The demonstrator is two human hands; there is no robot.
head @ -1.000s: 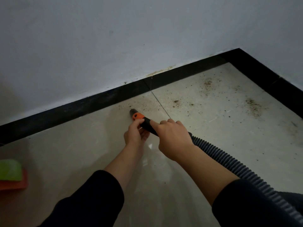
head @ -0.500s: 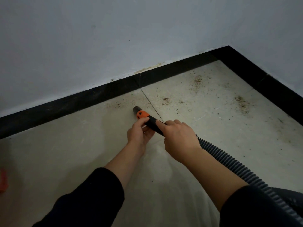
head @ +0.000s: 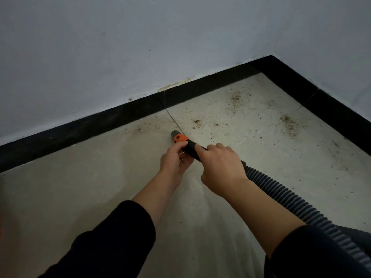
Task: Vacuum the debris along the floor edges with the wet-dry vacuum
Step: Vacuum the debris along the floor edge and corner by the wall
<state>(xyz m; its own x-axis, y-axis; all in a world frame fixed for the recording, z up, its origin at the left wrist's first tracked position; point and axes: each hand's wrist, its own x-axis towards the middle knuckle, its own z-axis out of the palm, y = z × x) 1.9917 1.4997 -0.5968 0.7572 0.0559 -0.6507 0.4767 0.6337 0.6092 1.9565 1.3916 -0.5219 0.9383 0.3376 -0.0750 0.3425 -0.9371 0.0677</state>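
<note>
Centre frame: left hand (head: 174,159) and right hand (head: 218,167), fingers curled, grip the vacuum nozzle (head: 179,138) near the baseboard (head: 100,125); lower-left floor (head: 80,187) appears clean, while upper-right debris (head: 289,125) awaits vacuuming.

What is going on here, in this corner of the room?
A person is vacuuming along the floor edge. The left hand holds the vacuum nozzle by its orange collar, and the right hand grips it just behind, where the ribbed hose begins. The tip points down at the tiles close to the black skirting. Brown debris to the right is not yet picked up.
</note>
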